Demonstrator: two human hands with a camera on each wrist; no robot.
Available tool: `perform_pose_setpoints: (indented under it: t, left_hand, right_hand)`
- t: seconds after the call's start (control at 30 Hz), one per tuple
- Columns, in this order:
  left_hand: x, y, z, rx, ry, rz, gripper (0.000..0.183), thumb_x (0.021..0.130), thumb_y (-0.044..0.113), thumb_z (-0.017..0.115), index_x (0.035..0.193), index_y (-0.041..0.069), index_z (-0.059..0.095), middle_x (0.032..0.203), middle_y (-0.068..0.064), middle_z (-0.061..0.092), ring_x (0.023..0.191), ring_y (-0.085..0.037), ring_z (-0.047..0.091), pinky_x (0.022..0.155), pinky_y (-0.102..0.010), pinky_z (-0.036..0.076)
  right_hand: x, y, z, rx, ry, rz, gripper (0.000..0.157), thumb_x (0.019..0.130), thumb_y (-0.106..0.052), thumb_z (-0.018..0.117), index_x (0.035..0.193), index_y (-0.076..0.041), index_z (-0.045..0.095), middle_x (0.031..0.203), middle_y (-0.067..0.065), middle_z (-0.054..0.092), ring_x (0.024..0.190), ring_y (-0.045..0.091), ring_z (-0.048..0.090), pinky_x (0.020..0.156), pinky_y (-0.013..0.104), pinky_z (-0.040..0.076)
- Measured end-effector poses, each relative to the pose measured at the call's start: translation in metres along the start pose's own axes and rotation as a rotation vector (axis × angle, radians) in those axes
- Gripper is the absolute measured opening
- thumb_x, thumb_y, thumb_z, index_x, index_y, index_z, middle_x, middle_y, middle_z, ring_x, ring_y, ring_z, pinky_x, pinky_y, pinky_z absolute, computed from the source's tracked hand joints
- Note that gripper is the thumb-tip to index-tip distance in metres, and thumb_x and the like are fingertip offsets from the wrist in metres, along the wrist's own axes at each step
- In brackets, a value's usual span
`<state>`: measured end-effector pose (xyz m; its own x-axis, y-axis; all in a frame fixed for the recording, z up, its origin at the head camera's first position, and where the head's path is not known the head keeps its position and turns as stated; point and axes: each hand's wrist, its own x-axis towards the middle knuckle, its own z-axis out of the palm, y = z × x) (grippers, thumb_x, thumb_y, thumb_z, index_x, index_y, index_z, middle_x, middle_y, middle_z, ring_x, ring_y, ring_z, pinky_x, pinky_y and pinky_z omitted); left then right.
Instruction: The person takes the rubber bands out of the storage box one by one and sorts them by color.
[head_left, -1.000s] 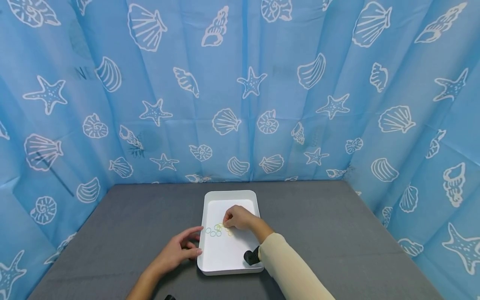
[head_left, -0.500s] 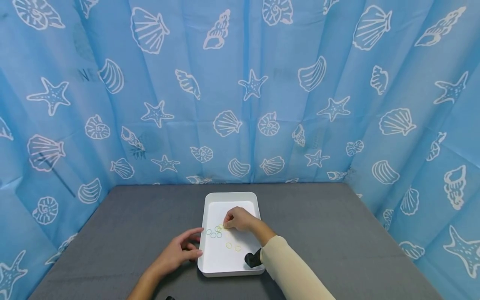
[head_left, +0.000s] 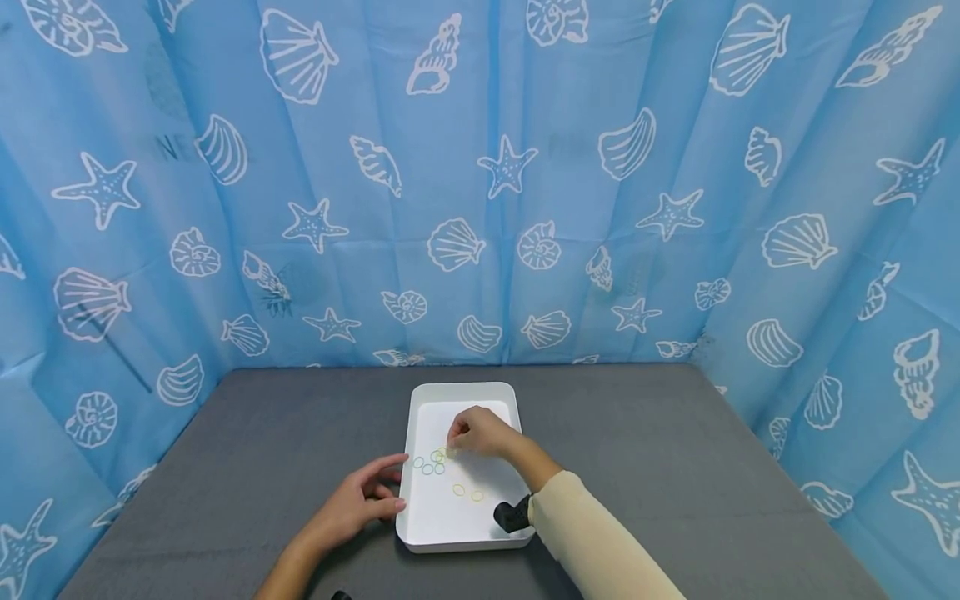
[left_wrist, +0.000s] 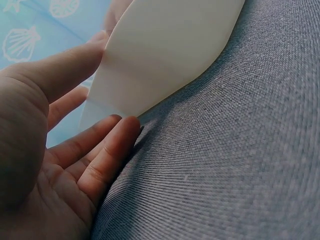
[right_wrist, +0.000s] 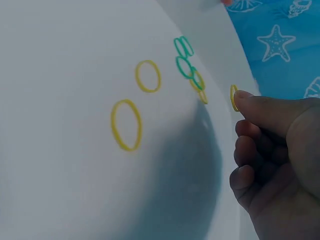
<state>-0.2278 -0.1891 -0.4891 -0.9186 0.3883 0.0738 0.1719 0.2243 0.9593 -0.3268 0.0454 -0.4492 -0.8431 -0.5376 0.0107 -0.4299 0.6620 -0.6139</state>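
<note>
A thin yellow ring (right_wrist: 232,98) is pinched between the thumb and fingertip of the right hand (head_left: 483,433), whose other fingers curl in toward the palm. The held ring is within the white tray's area, near a cluster of rings; whether it touches the tray floor is hard to tell. The cluster, of green rings (right_wrist: 184,48) with yellow ones overlapping them, lies toward the tray's left side. Two loose yellow rings (right_wrist: 113,125) lie apart from it, closer to the person. The left hand (head_left: 352,504), fingers spread and slightly bent, touches the outside of the left wall of the white tray (head_left: 438,529) without gripping a ring. A cream sleeve (head_left: 592,533) covers the right forearm. The tray rests on a grey table (head_left: 637,467), before a blue curtain (head_left: 487,292) printed with white shells and starfish.
</note>
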Motion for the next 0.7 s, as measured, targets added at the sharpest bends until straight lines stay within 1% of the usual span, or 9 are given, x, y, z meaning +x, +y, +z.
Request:
perform_pose_setpoints:
  t: [0.17,0.33,0.47,0.57,0.7]
  left_hand:
    - [0.001,0.000,0.000,-0.008,0.001,0.007,0.061,0.076,0.013,0.066,0.130,0.008,0.037,0.110,-0.021,0.049,0.075,-0.023,0.058,0.058,-0.035,0.047]
    - [0.001,-0.001,0.000,-0.005,-0.002,0.010,0.062,0.077,0.013,0.065,0.131,0.009,0.036,0.111,-0.021,0.049,0.075,-0.024,0.057,0.058,-0.035,0.047]
    - [0.000,-0.001,0.000,0.013,-0.001,-0.010,0.060,0.076,0.016,0.066,0.130,0.012,0.038,0.111,-0.019,0.049,0.076,-0.024,0.057,0.059,-0.035,0.048]
    - [0.000,-0.001,0.000,0.006,-0.003,-0.010,0.060,0.076,0.015,0.066,0.129,0.011,0.038,0.110,-0.019,0.049,0.076,-0.024,0.057,0.059,-0.035,0.047]
    - [0.000,0.000,-0.001,0.006,0.000,-0.007,0.060,0.076,0.015,0.066,0.129,0.010,0.038,0.109,-0.019,0.050,0.075,-0.024,0.057,0.059,-0.034,0.047]
  right_hand:
    - [-0.007,-0.002,-0.014,0.026,0.034,-0.001,0.009,0.077,-0.015,0.064,0.069,-0.014,0.061,0.062,-0.006,0.053,0.058,0.009,0.045,0.052,0.023,0.038]
    - [-0.017,0.001,-0.025,0.072,0.071,-0.038,0.008,0.079,-0.013,0.062,0.071,-0.011,0.061,0.064,-0.004,0.053,0.059,0.010,0.046,0.054,0.025,0.039]
    - [-0.025,0.007,-0.032,0.080,0.099,-0.069,0.008,0.080,-0.012,0.061,0.072,-0.010,0.060,0.065,-0.004,0.053,0.059,0.010,0.045,0.053,0.025,0.039]
    - [-0.032,0.011,-0.037,0.079,0.119,-0.067,0.008,0.081,-0.012,0.060,0.073,-0.011,0.060,0.066,-0.004,0.053,0.059,0.011,0.045,0.053,0.026,0.039]
    - [-0.042,0.015,-0.043,0.106,0.150,-0.057,0.007,0.081,-0.011,0.060,0.074,-0.010,0.061,0.067,-0.003,0.054,0.058,0.012,0.046,0.053,0.027,0.040]
